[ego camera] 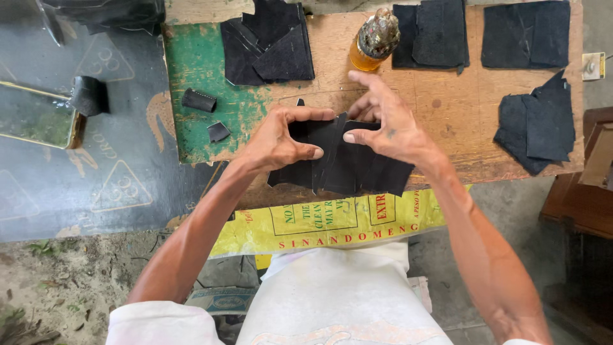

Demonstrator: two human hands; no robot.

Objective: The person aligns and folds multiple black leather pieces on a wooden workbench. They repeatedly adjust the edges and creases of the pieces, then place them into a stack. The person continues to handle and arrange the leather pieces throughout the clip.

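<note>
Pinching overlapped black pieces (341,163) between them, left hand (276,139) and right hand (389,124) work mid-table (447,108); bottle (373,39) at 12 o'clock, 4 stacks unjoined.

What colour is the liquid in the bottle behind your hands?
Amber-orange, in the bottle standing on the wooden board, seen clearest in the head view.

Wooden board (447,108) bears stacks of black cut pieces (525,33), an amber liquid bottle (373,43) and a small black roll (199,99). Yellow printed sack (332,223) hangs below the board.
</note>
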